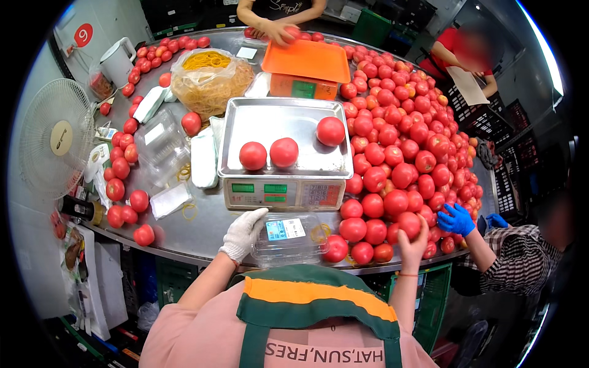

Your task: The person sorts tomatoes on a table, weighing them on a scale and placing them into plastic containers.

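Note:
My left hand, in a white knitted glove, rests at the left edge of a clear plastic clamshell box bearing a label; whether it grips the box is unclear. My bare right hand has its fingers around a tomato at the near edge of a large tomato heap. Three tomatoes lie on the steel pan of a digital scale: two at the front left and centre, one at the right. Yellow rubber bands lie by the box's right end.
Beyond stands an orange scale. A bag of rubber bands, stacked clear boxes and a row of tomatoes lie left, near a fan. A co-worker's blue-gloved hand is close to my right hand; another person's hands are opposite.

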